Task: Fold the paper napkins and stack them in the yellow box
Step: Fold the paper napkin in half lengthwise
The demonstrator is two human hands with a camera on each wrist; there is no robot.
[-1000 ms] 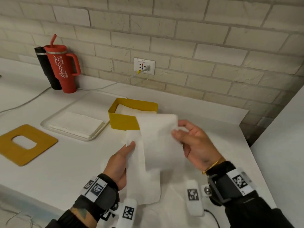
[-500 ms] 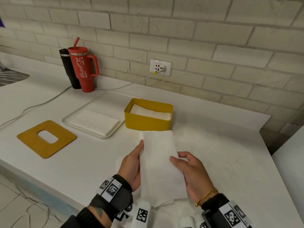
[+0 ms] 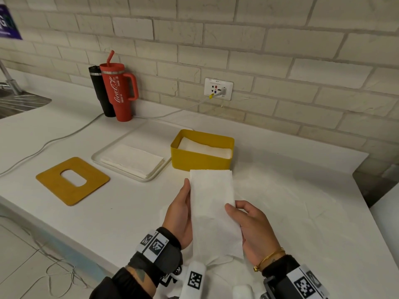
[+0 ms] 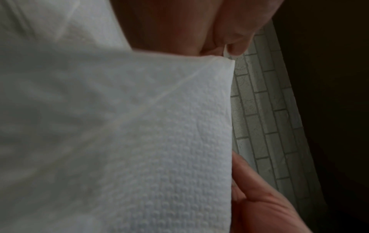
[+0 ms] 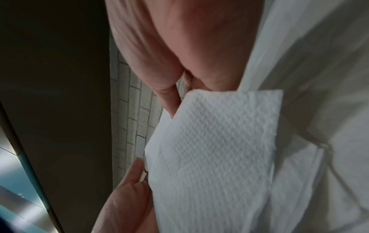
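A white paper napkin (image 3: 212, 203), folded into a long narrow strip, is held above the counter between both hands. My left hand (image 3: 181, 214) holds its left edge, thumb along the paper. My right hand (image 3: 248, 223) pinches its right edge with the thumb on top. The embossed napkin (image 4: 179, 149) fills the left wrist view, and the napkin (image 5: 215, 149) also shows in the right wrist view. The yellow box (image 3: 200, 157) stands just beyond the napkin's far end, with folded white napkins (image 3: 205, 146) inside it.
A white tray (image 3: 112, 145) with a stack of flat napkins (image 3: 131, 159) lies left of the box. A yellow lid with a slot (image 3: 72, 180) lies further left. A red tumbler (image 3: 119, 91) and black bottle (image 3: 99, 91) stand by the wall. More white paper (image 3: 218, 260) lies under my hands.
The napkin has gone from half-open, with one flap lifted, to a flat narrow strip. Both hands have come closer together and lower, toward the counter's near edge.
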